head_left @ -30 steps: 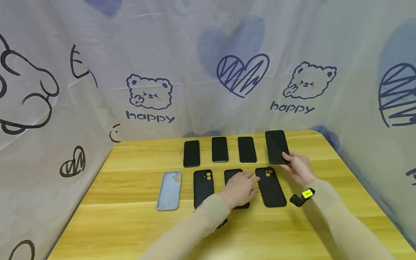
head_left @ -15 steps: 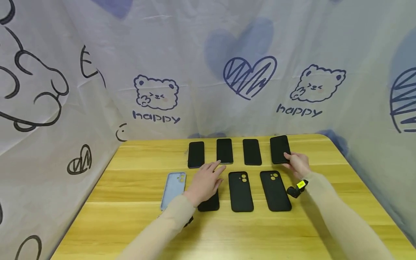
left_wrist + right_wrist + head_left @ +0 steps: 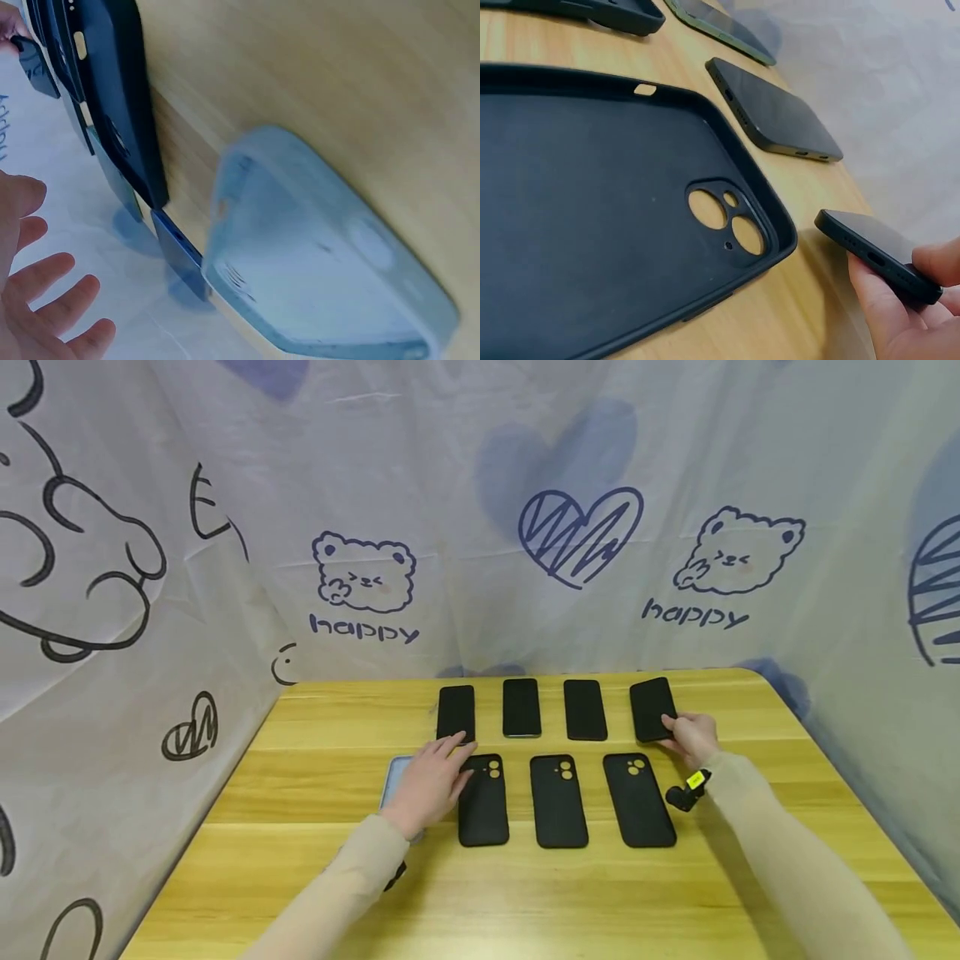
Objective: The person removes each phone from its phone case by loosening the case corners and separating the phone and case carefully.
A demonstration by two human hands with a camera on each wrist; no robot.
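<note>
At the back right, my right hand [image 3: 693,739] pinches the near corner of a black smartphone [image 3: 651,708], thumb on the screen and fingers beneath. The right wrist view shows that smartphone [image 3: 877,251] tilted, one edge raised off the table. My left hand [image 3: 429,781] hovers with loosely spread fingers above a light blue phone case [image 3: 392,774], partly hiding it. In the left wrist view the blue case [image 3: 315,255] lies hollow side up, apart from the fingers. A black phone case [image 3: 483,810] lies just right of the left hand; a dark phone [image 3: 456,708] lies beyond its fingertips.
Two more black phone cases, one in the middle [image 3: 560,810] and one at right [image 3: 641,810], continue the front row. Two dark phones, one left [image 3: 522,708] and one right [image 3: 585,710], lie behind them. A printed curtain [image 3: 465,527] borders the wooden table [image 3: 570,902].
My left hand has moved left, from over the black cases to over the blue one. My right hand keeps hold of the smartphone, which has come down closer to the table.
</note>
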